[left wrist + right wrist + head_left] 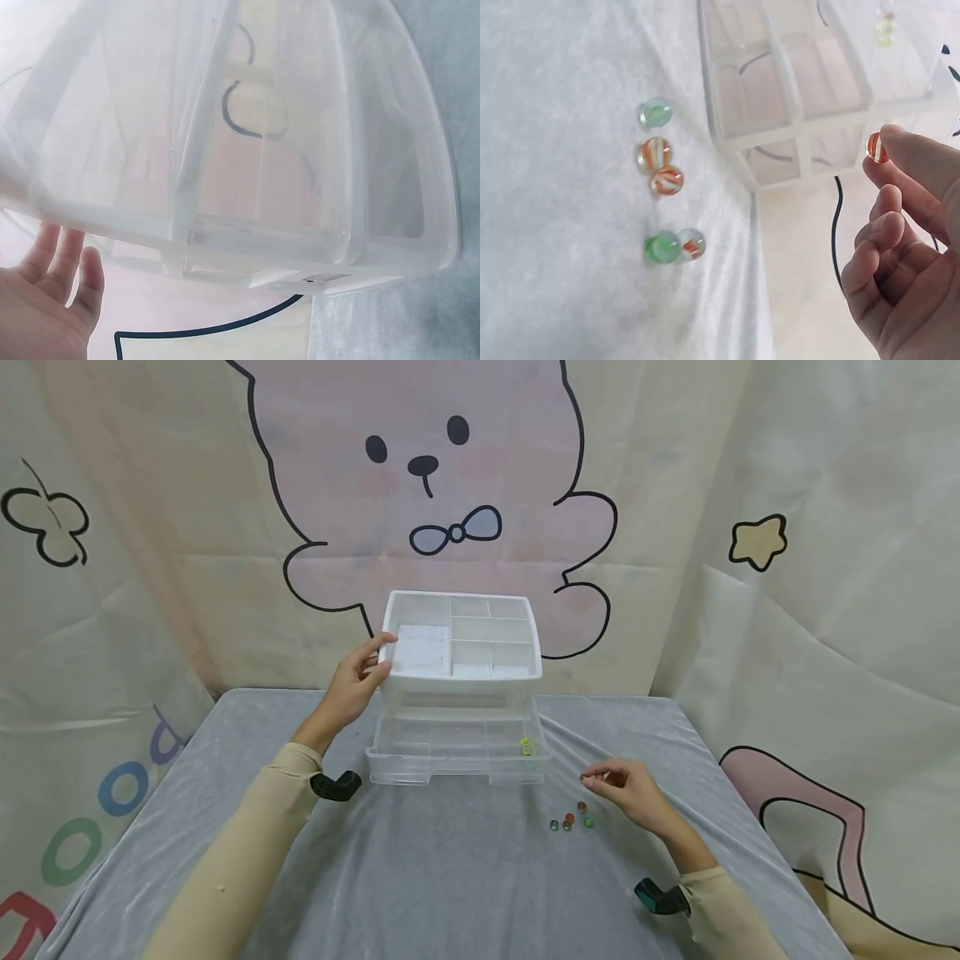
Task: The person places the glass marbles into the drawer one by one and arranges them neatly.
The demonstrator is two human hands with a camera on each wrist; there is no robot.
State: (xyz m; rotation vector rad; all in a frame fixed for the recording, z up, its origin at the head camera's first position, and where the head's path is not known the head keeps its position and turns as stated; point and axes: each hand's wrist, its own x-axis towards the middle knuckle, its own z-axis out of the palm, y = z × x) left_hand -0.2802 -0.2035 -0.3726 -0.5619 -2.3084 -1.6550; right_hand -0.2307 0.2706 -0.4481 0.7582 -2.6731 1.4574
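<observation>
A clear plastic drawer box with a white compartmented top tray (420,652) stands on the table, its lower drawer (457,768) pulled out toward the front. The left hand (348,689) grips the tray's left edge; in the left wrist view its fingers (71,255) touch the box's rim. A red-and-white marble (877,148) is pinched between thumb and forefinger of the right hand (911,247), right of the drawer. Several loose marbles (569,818), green and orange striped, lie on the cloth beside that hand. Yellow-green marbles (527,747) sit in the drawer's right part.
Grey cloth (450,877) covers the table. A cream curtain with a bear drawing (480,468) hangs behind, and printed curtains stand at both sides. A black band (336,786) is on the left wrist, another (662,897) on the right.
</observation>
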